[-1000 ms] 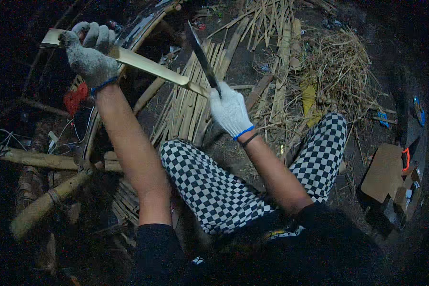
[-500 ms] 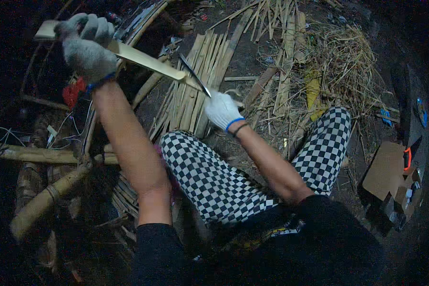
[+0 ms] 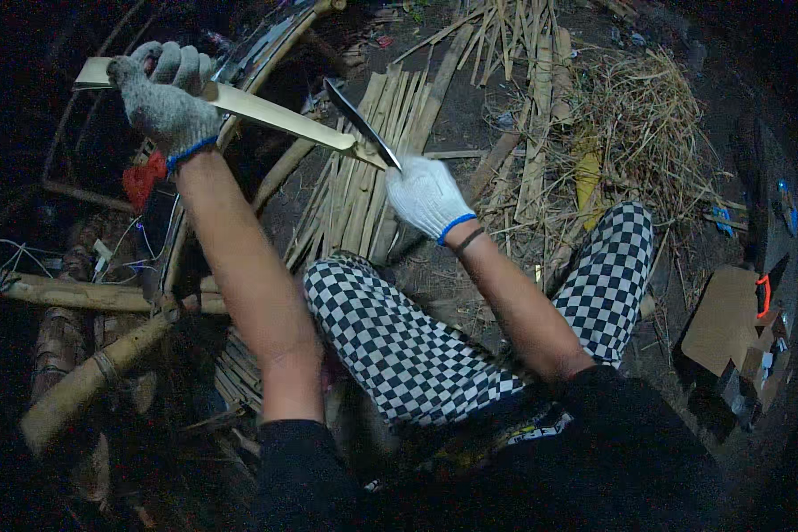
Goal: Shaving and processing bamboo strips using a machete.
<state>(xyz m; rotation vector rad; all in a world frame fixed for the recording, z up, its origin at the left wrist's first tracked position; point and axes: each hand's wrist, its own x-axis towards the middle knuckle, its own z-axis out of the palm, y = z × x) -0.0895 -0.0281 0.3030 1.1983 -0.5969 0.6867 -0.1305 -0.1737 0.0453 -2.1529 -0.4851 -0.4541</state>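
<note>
My left hand (image 3: 168, 97), in a grey-white work glove, is closed round a pale split bamboo strip (image 3: 279, 115) at the upper left. The strip slants down to the right, and its near end looks cut and frayed. In a white glove with a blue cuff, my right hand (image 3: 426, 195) grips a knife whose handle is hidden in the fist. The dark knife blade (image 3: 359, 120) points up and left, crossing at the strip's near end. Beneath them a row of split bamboo slats (image 3: 363, 191) lies on the ground.
Dry shavings (image 3: 643, 124) are heaped at the upper right, beside a yellow strip (image 3: 587, 177). A bamboo pole frame (image 3: 89, 381) stands at the left, near a red bag (image 3: 144, 182). Flattened cardboard (image 3: 720, 319) lies at the right. My checkered knees (image 3: 399, 341) are below the hands.
My right hand has shifted slightly right and down with the knife. The left hand and strip have moved only a little, and the blade remains by the strip's near end.
</note>
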